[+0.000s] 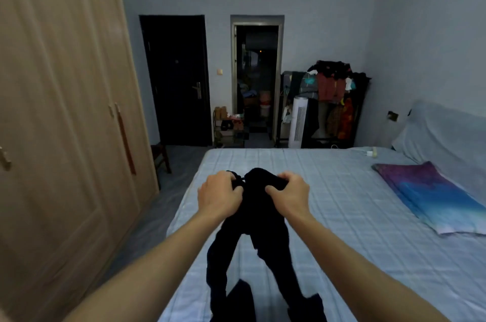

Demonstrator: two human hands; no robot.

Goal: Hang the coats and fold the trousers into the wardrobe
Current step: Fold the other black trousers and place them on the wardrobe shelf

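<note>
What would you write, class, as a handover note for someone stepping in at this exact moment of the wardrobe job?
Left hand: closed on the waistband of the black trousers, left side.
Right hand: closed on the waistband, right side.
Trousers: held up over the bed, both legs hanging toward the person, not yet folded.
Wardrobe: on the left, doors shut.
Done: trousers picked up by the waist.
Left: fold them, open the wardrobe, put them in. No coat can be made out on the bed; dark fabric at the bottom edge cannot be identified. Clothes sit on the rack by the far wall.
</note>
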